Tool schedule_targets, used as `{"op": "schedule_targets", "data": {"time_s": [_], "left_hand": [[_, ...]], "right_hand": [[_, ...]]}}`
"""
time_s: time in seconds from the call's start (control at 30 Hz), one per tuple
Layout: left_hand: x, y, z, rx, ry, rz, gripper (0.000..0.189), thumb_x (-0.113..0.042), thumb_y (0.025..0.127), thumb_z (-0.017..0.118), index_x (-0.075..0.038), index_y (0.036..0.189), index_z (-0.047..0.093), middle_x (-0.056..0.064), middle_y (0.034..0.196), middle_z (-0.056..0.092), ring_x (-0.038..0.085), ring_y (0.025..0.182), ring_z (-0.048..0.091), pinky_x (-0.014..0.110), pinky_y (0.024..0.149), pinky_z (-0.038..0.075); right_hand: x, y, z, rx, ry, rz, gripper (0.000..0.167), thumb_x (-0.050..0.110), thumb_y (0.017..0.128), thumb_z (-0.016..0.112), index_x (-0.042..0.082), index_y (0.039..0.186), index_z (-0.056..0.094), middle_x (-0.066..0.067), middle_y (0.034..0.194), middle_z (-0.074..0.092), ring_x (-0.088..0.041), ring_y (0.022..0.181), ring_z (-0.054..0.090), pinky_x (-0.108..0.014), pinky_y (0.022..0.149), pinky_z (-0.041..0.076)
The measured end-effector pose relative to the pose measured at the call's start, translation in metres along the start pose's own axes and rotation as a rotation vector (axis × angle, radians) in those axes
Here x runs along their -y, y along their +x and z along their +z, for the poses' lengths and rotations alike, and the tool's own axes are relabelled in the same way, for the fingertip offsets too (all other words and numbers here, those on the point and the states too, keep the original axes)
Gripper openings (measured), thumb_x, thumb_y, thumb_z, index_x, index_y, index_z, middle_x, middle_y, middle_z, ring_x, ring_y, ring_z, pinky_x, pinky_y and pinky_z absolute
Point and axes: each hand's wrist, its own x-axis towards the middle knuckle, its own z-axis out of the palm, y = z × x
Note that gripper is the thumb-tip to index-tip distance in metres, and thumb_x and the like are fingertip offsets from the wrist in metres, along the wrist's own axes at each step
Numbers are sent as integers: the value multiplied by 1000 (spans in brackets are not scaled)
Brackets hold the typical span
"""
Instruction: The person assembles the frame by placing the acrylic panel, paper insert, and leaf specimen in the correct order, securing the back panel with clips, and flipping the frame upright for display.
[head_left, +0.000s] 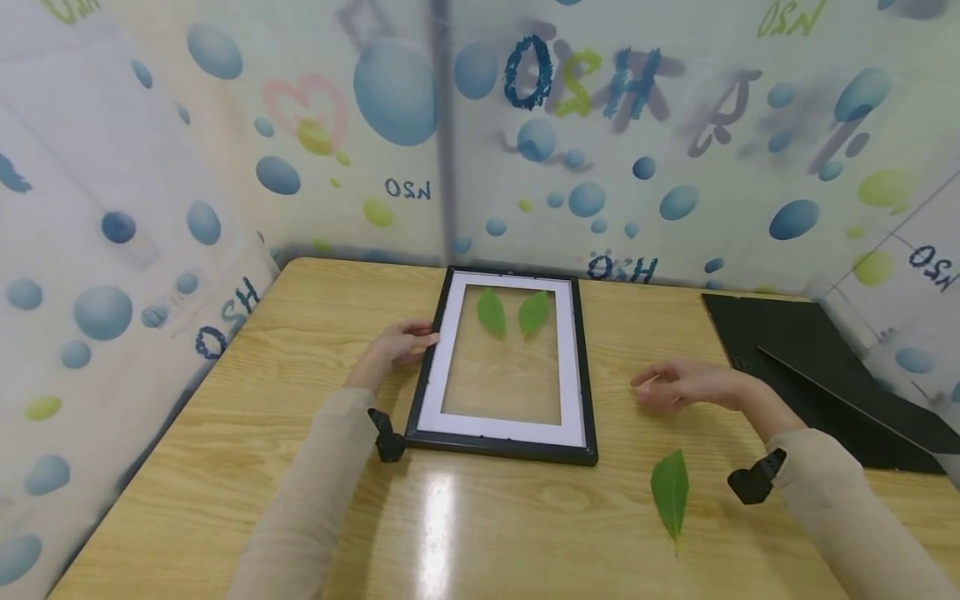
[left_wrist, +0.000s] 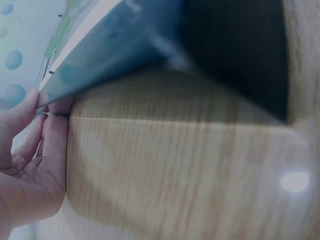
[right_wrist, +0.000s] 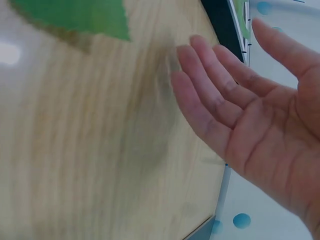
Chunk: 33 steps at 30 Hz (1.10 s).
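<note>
A black picture frame (head_left: 501,450) with a white mat (head_left: 568,367) lies on the table. Two green leaves, one left (head_left: 491,312) and one right (head_left: 533,313), sit side by side near the top of its window. At the frame's left side my left hand (head_left: 393,346) pinches the edge, thumb on top; the left wrist view shows the fingers (left_wrist: 56,145) low beside it. My right hand (head_left: 690,387) hovers right of the frame, fingers loosely bent and holding nothing. A third leaf (head_left: 670,492) lies on the table nearer me, below that hand.
A black backing board (head_left: 806,354) with a stand flap (head_left: 847,396) lies at the right, beyond my right wrist. The wooden table (head_left: 247,433) meets a patterned curtain wall (head_left: 600,167) at the back and left. Light glares on the tabletop in front of the frame.
</note>
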Motion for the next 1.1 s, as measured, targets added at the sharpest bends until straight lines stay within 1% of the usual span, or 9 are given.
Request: {"op": "schedule_targets", "data": {"time_s": [0.1,0.17,0.33,0.43,0.6,0.77,0.9,1.1], "left_hand": [[-1,0,-1,0,4,0,55,-11,90,57,-8,140,35,12,144,36,24,129,38,36,108,36],[0,-1,-1,-2,5,0,55,-11,90,57,-8,140,35,12,144,36,24,129,38,36,108,36],[0,-3,-1,-3,7,6,55,-12,90,57,-8,140,35,13,144,35,25,129,38,37,107,37],[0,-3,-1,-2,3,9,55,-11,90,56,-8,140,35,13,144,35,25,129,38,37,108,36],[0,-2,0,5,6,12,55,-11,90,57,-7,140,35,13,144,35,25,129,38,36,108,36],[0,-1,0,2,6,9,54,-12,90,57,-7,140,35,12,144,37,24,128,39,36,107,37],[0,-1,0,-8,5,6,54,-12,89,58,-8,139,36,11,144,36,24,129,39,36,107,37],[-1,-1,0,-9,-2,6,54,-11,89,58,-9,139,36,10,144,36,24,129,39,36,107,37]], "right_hand": [[-3,-5,5,40,17,17,55,30,88,57,-3,130,42,-8,102,59,-18,88,53,-30,76,49],[-5,-9,9,66,34,32,54,29,88,58,-3,128,44,-7,99,59,-17,87,53,-29,75,49],[-11,-15,17,104,46,27,51,27,88,59,-5,126,46,-8,106,61,-17,92,57,-30,77,52],[-15,-19,21,129,41,2,48,26,88,60,-5,123,48,-7,105,62,-15,90,58,-29,75,52],[-25,-25,24,213,80,-49,42,20,90,58,-9,119,48,-4,97,61,-9,84,58,-24,72,52],[-31,-26,26,289,123,-117,40,13,90,57,-13,119,46,-5,98,63,-6,82,61,-20,70,52],[-32,-26,28,298,120,-164,38,10,88,59,-14,115,48,-7,98,64,-6,82,62,-18,69,51],[-31,-24,34,267,68,-204,33,11,86,62,-12,109,53,-5,94,63,-4,81,60,-17,68,50]]}}
